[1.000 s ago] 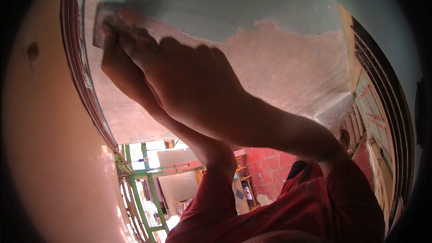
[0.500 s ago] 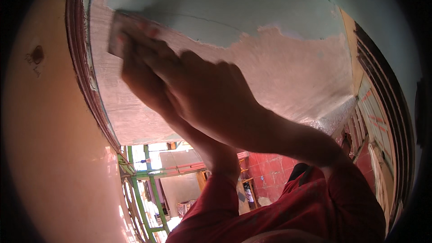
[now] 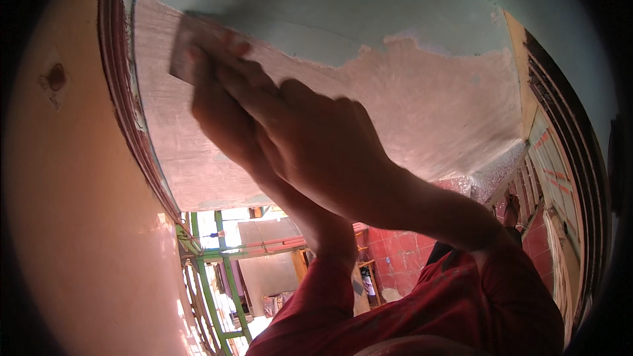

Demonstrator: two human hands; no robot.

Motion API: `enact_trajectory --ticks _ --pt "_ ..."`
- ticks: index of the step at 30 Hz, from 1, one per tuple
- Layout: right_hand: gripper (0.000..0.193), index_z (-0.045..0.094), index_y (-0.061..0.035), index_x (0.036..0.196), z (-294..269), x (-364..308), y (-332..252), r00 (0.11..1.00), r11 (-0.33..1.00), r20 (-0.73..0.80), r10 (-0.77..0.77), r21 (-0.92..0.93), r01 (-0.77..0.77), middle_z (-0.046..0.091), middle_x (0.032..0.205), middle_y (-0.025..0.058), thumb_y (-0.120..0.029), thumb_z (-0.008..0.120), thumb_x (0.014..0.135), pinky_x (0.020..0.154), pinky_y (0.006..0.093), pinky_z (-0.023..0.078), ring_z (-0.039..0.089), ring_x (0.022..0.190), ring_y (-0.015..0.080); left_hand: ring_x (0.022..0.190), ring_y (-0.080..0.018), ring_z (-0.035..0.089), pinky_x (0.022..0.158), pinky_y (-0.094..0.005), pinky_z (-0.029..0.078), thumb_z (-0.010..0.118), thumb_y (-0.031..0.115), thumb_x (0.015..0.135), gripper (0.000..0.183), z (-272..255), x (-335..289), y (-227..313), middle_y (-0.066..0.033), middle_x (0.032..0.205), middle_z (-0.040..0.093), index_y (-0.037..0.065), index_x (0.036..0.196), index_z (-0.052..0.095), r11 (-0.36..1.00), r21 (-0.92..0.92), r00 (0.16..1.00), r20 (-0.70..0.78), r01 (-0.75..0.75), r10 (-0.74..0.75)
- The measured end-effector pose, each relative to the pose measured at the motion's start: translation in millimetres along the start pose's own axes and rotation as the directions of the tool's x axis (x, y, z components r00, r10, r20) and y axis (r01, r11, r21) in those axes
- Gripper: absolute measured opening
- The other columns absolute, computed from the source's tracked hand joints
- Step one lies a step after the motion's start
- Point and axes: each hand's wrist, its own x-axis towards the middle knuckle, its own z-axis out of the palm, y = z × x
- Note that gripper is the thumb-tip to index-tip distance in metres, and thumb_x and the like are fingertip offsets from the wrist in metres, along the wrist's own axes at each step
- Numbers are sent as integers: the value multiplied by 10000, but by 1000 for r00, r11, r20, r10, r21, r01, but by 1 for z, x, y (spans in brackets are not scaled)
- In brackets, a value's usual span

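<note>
A flat, rectangular scraper (image 3: 182,51), somewhat blurred, rests against the wall surface (image 3: 428,99) at upper left. The blade lies along the ragged border between green paint and the bare pinkish area. My left hand (image 3: 221,122) is closed on the scraper from below, partly covered by my right hand. Over it, my right hand (image 3: 316,133) reaches across from the right, its fingers closed on the tool as well. Where each fingertip presses, and any handle, is hidden.
A dark red moulded frame (image 3: 119,86) runs down the left, beside an orange wall (image 3: 59,171). Below are a green lattice (image 3: 210,290) and red floor tiles (image 3: 395,250). On the right stands a dark-edged frame (image 3: 567,112).
Both hands and the scraper have shifted slightly to the right along the paint border. The grip looks the same, and the view has moved a little.
</note>
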Motion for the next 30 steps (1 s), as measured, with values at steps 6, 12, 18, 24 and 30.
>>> enact_trajectory --ticks 6,12,18,24,30 --pt "360 587 -73 1252 -4 5 9 992 997 -98 -80 -11 79 640 771 130 -124 582 896 546 422 536 643 632 303 461 -106 473 433 -235 393 434 385 1044 439 16 3 12 -89 764 592 -17 1043 610 994 -104 999 26 32 -29" --pt "371 582 -96 1263 -2 29 -12 991 995 -82 -103 -8 103 644 775 134 -117 580 892 555 427 533 651 654 309 534 -70 463 509 -202 370 441 368 1046 410 7 -1 25 -39 763 553 -4 1064 611 997 -73 1000 15 11 -10" --pt "371 583 -95 1267 -7 -9 4 999 998 42 22 59 -24 645 767 148 -137 571 899 545 428 534 652 626 318 587 -45 460 563 -180 357 446 356 1047 394 8 -4 1 -7 767 529 1 1084 614 998 61 998 -65 11 -7" --pt "410 552 -106 1321 -6 37 -7 979 986 -124 -162 11 164 631 760 133 -140 560 912 530 418 533 645 610 309 541 -80 500 505 -213 394 436 371 1046 443 23 9 40 -64 791 584 -29 1096 619 987 -151 993 95 -51 66" --pt "413 547 -107 1324 -12 2 12 1000 1000 0 -24 -3 24 638 794 132 -140 566 913 534 411 538 650 625 293 496 -109 527 452 -240 421 423 381 1045 483 7 18 -8 -111 806 629 -56 1099 621 986 100 991 4 -131 131"
